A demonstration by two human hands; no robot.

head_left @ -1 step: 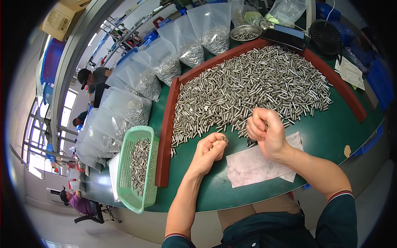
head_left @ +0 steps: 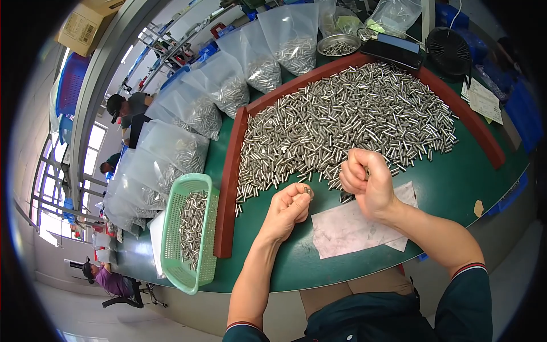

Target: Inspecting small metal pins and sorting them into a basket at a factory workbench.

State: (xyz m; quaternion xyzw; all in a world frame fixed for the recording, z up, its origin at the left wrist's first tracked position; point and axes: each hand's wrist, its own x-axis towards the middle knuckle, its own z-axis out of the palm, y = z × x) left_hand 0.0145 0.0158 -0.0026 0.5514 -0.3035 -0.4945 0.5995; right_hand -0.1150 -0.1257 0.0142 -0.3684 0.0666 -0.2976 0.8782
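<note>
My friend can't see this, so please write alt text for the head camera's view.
A person's left hand pinches a small metal pin and the right hand is curled near a pile of pins bordered by red strips on a green table. Clear bags and a green basket of pins stand at left.

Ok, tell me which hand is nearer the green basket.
Left. The left hand is to the right of the basket, beyond the red bar; the right hand is farther right, by the metal pins.
</note>
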